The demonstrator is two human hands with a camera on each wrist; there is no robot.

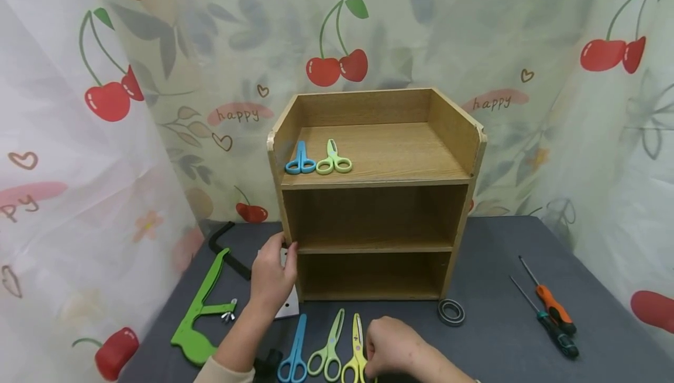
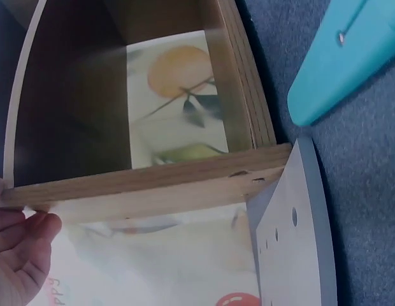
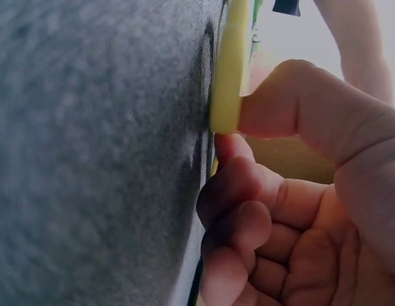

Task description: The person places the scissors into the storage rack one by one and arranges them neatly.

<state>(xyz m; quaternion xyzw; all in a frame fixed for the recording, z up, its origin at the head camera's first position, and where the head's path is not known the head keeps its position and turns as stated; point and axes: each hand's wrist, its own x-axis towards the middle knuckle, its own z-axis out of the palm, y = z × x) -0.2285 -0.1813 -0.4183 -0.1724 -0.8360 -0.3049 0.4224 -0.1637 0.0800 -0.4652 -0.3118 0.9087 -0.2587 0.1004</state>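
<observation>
Right hand (image 1: 396, 345) pinches yellow loop-handled plastic scissors (image 1: 358, 349) by handle edge; shallow grip, we could drop them. Left hand (image 1: 272, 275) grips brown three-tier wooden shelf (image 1: 400, 152); tugging could shift it.

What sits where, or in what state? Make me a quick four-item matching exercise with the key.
1. Left hand
2. Right hand
3. Ring
4. Screwdrivers

A. Pinches the yellow scissors
B. Lying together, one with an orange handle
C. Grips the shelf's left edge
D. Near the shelf's lower right corner

Pairs: 1-C, 2-A, 3-D, 4-B
</observation>
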